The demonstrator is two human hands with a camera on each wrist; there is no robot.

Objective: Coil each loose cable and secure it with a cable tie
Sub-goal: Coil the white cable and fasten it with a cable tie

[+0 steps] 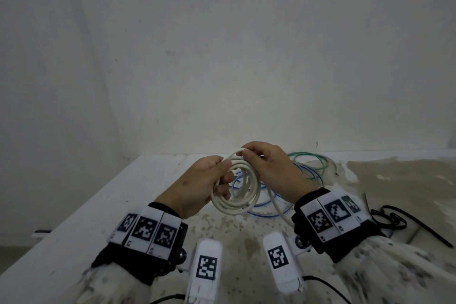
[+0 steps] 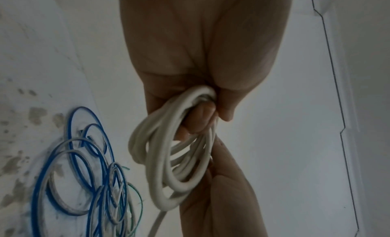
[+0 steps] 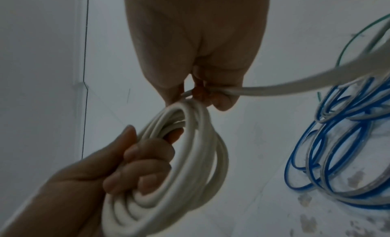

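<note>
Currently the coiling step is in hand, on the first cable. The left hand [image 1: 197, 184] has its fingers curled through and round the white cable [image 1: 237, 187], holding several finished loops as one bundle above the worktop [image 1: 103, 195]. The right hand [image 1: 269, 168], at the top of that bundle, pinches the cable's free run between thumb and fingertips; from the pinch the run trails down past the bundle toward the worktop. Beyond the bundle, blue cable [image 1: 269, 207] and green cable [image 1: 313, 163] lie loose on the worktop. To the right of the bundle lie the black cable ties [image 1: 394, 217], untouched.

Judged next: lay the pinched run onto the bundle as another loop, trap it under the left fingers, repeat until the tail is used up, then fetch a tie.
</note>
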